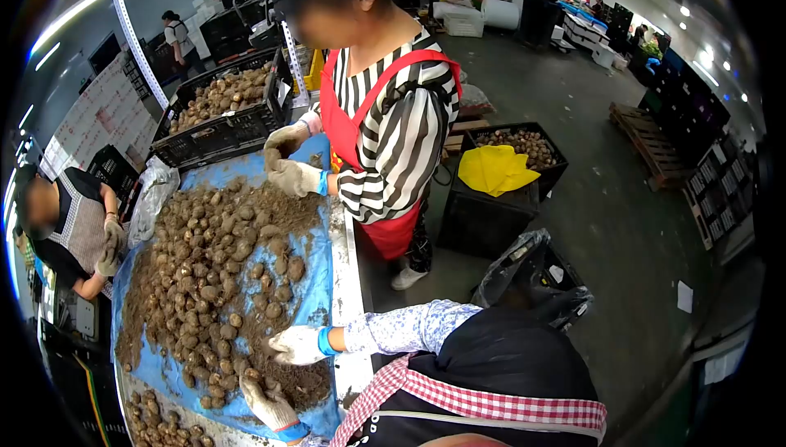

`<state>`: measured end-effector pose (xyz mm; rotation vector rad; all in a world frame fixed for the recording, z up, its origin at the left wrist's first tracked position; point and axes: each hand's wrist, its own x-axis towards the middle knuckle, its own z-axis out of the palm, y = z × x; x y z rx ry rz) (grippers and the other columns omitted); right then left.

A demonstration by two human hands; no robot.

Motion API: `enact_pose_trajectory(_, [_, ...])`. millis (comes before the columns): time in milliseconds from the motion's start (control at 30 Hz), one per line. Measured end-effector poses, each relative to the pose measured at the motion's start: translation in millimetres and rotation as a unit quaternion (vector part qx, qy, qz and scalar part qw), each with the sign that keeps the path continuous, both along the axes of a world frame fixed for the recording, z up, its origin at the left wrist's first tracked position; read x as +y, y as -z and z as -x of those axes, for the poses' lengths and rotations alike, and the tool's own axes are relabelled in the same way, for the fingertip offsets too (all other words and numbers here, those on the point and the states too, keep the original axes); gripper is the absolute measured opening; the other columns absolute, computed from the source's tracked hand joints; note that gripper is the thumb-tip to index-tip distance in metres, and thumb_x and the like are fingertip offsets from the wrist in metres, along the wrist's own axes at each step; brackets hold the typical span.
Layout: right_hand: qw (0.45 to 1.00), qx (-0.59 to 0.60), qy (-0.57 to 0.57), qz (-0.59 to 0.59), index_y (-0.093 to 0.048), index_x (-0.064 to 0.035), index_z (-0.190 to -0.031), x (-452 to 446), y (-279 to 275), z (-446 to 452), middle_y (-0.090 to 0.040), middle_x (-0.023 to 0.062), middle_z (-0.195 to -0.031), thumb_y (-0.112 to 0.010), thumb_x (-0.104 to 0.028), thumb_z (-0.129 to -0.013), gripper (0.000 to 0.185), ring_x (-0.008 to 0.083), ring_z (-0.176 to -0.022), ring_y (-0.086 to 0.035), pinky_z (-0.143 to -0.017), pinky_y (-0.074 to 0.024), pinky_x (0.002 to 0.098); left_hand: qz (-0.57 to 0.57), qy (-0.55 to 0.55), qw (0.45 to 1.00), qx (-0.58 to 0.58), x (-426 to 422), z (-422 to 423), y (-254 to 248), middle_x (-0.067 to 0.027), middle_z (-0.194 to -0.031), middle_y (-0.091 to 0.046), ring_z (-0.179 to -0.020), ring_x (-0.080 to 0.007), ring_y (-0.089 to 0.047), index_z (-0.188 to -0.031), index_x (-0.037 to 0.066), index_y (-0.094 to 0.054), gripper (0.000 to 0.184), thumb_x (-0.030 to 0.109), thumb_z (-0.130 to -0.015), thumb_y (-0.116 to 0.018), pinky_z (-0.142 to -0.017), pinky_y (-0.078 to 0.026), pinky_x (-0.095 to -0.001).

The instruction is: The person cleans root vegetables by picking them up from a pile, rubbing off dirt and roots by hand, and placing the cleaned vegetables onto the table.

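My right hand [299, 345], in a white glove with a blue cuff, hovers at the table's near edge with fingers apart and nothing visible in them. Below it, my left hand [268, 404], also gloved, has its fingers closed on a small brown taro [252, 374]. Both hands are beside a heap of soil-covered taros [209, 283] on a blue sheet [319, 283]. Loose dark soil and root fibres [299, 381] lie between and around my hands.
A co-worker in a striped top [409, 128] stands beside the table, gloved hands over the soil. Another person [78, 226] stands opposite. A black crate of taros [221, 132] is at the table's far end. A bag-lined bin [532, 279] and a crate with yellow cloth [495, 170] are on the floor.
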<state>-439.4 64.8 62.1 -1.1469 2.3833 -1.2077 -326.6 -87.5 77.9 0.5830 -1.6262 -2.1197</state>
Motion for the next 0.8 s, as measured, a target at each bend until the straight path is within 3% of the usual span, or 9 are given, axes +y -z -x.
enact_pose_trajectory(67, [0.993, -0.106, -0.047, 0.024, -0.055, -0.0041, -0.094, 4, -21, -3, -0.063, 0.0207, -0.085, -0.057, -0.041, -0.090, 0.037, 0.0381, -0.086, -0.063, -0.074, -0.0492, 0.0448, 0.040, 0.024, 0.999, -0.013, 6, 8, -4, -0.0029, -0.107, -0.060, -0.076, -0.0071, -0.053, -0.138, 0.005, -0.046, 0.043, 0.026, -0.100, -0.052, -0.058, -0.042, -0.0185])
enact_pose_trajectory(100, [0.992, -0.086, -0.046, 0.075, -0.050, -0.0045, -0.083, -4, -13, -5, -0.060, 0.0195, -0.081, -0.060, -0.037, -0.087, 0.034, 0.0388, -0.080, -0.060, -0.070, -0.0464, 0.0427, 0.073, 0.031, 0.997, -0.014, 17, 11, -7, -0.0047, -0.109, -0.060, -0.079, -0.0075, -0.055, -0.139, 0.004, -0.044, 0.045, 0.025, -0.100, -0.051, -0.059, -0.043, -0.0188])
enact_pose_trajectory(267, [0.991, 0.006, -0.040, 0.130, -0.055, -0.0023, -0.083, -21, 17, 4, -0.059, 0.0184, -0.074, -0.058, -0.037, -0.087, 0.035, 0.0391, -0.075, -0.060, -0.064, -0.0450, 0.0435, 0.100, 0.037, 0.994, -0.039, 28, 11, -7, -0.0068, -0.105, -0.060, -0.079, -0.0094, -0.056, -0.140, 0.000, -0.042, 0.052, 0.030, -0.099, -0.053, -0.060, -0.044, -0.0195])
enact_pose_trajectory(333, [0.993, -0.031, -0.068, 0.093, -0.055, -0.0018, -0.081, -8, 3, 9, -0.059, 0.0193, -0.073, -0.057, -0.035, -0.087, 0.034, 0.0398, -0.075, -0.060, -0.064, -0.0464, 0.0448, 0.063, 0.050, 0.996, -0.036, 11, 12, 12, -0.0077, -0.107, -0.060, -0.078, -0.0103, -0.057, -0.140, -0.001, -0.041, 0.054, 0.031, -0.098, -0.054, -0.061, -0.046, -0.0212])
enact_pose_trajectory(433, [0.997, -0.006, -0.073, 0.034, -0.055, -0.0009, -0.078, 4, 4, 27, -0.060, 0.0203, -0.075, -0.056, -0.032, -0.084, 0.032, 0.0402, -0.077, -0.062, -0.066, -0.0482, 0.0466, -0.016, 0.008, 1.000, 0.008, 14, 24, 20, -0.0128, -0.122, -0.058, -0.095, -0.0181, -0.060, -0.140, -0.002, -0.041, 0.056, 0.030, -0.097, -0.056, -0.077, -0.050, -0.0267])
enact_pose_trajectory(500, [0.999, -0.009, -0.043, -0.029, -0.055, -0.0014, -0.080, 10, 10, 41, -0.061, 0.0202, -0.076, -0.057, -0.032, -0.083, 0.031, 0.0405, -0.077, -0.062, -0.067, -0.0479, 0.0475, 0.055, 0.007, 0.998, -0.022, 20, 33, 9, -0.0154, -0.127, -0.054, -0.103, -0.0220, -0.056, -0.141, -0.002, -0.040, 0.056, 0.030, -0.097, -0.054, -0.085, -0.046, -0.0297])
enact_pose_trajectory(533, [0.999, -0.042, -0.008, 0.026, -0.056, -0.0011, -0.087, 15, 13, 49, -0.062, 0.0221, -0.080, -0.057, -0.038, -0.086, 0.037, 0.0415, -0.081, -0.062, -0.070, -0.0482, 0.0477, 0.111, 0.012, 0.993, -0.045, 26, 42, 2, -0.0167, -0.130, -0.052, -0.107, -0.0240, -0.054, -0.141, -0.002, -0.040, 0.056, 0.030, -0.097, -0.053, -0.089, -0.044, -0.0312])
enact_pose_trajectory(667, [0.996, -0.028, -0.087, 0.003, -0.054, -0.0010, -0.107, 21, 1, 69, -0.064, 0.0230, -0.089, -0.050, -0.045, -0.094, 0.046, 0.0422, -0.086, -0.062, -0.072, -0.0494, 0.0460, 0.320, 0.091, 0.926, -0.178, 45, 50, -14, -0.0218, -0.141, -0.043, -0.123, -0.0318, -0.046, -0.142, -0.003, -0.038, 0.056, 0.030, -0.098, -0.049, -0.104, -0.035, -0.0371])
enact_pose_trajectory(800, [0.981, -0.068, -0.179, 0.008, -0.057, 0.0001, -0.094, 11, 21, 90, -0.062, 0.0226, -0.087, -0.052, -0.043, -0.093, 0.044, 0.0373, -0.080, -0.062, -0.071, -0.0488, 0.0447, 0.327, 0.099, 0.931, -0.129, 84, 52, -42, -0.0218, -0.136, -0.050, -0.121, -0.0307, -0.049, -0.136, -0.002, -0.047, 0.049, 0.030, -0.099, -0.049, -0.103, -0.037, -0.0357])
